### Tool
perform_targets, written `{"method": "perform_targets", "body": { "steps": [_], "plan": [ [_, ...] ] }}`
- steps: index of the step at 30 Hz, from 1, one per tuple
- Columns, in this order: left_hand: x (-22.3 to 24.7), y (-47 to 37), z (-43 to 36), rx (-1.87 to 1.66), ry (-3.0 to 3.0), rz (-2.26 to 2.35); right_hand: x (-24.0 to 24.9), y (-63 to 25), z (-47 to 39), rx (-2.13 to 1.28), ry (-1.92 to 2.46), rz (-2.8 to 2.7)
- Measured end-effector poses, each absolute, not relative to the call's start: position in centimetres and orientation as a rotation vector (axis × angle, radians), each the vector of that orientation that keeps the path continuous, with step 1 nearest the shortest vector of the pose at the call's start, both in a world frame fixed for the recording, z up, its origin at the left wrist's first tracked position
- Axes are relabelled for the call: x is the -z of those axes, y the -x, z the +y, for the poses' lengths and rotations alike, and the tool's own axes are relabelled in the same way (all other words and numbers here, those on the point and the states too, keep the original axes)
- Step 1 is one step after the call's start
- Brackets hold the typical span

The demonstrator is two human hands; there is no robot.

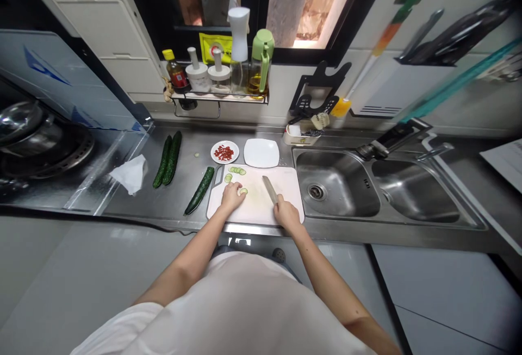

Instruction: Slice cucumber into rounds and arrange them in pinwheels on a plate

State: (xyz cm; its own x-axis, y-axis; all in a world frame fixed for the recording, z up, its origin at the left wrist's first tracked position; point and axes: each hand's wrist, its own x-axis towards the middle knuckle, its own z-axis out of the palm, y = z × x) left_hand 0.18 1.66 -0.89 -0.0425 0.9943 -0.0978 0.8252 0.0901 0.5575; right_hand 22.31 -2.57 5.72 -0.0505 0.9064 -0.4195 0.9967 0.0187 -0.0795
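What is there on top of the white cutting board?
On the cutting board are cucumber slices, near its far left corner and by the left hand. The right hand holds a knife over it. Anything beneath the hands is covered.

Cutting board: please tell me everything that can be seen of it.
The cutting board is a pale, rounded rectangle, plastic-looking, with a grey handle at its left end. It lies flat on the steel counter beside the sink, faintly greenish in the middle. Cucumber slices rest on its left part, near the left hand; the right hand holds a knife above it.
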Motion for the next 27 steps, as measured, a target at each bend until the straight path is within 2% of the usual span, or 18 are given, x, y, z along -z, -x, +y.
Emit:
{"method": "perform_targets", "body": {
  "steps": [10,18,27],
  "plan": [
    [0.5,-0.9,1.8,-0.449,-1.793,1.962,-5.5,-21.7,-2.0,0.555,-1.945,2.040],
    [0.1,-0.9,2.3,-0.482,-1.561,1.920,-5.2,-21.9,-1.7,0.655,-1.997,1.991],
    [0.9,2.4,3.6,-0.744,-1.348,2.055,-5.5,-21.6,-1.7,0.630,-1.982,2.020]
  ]
}}
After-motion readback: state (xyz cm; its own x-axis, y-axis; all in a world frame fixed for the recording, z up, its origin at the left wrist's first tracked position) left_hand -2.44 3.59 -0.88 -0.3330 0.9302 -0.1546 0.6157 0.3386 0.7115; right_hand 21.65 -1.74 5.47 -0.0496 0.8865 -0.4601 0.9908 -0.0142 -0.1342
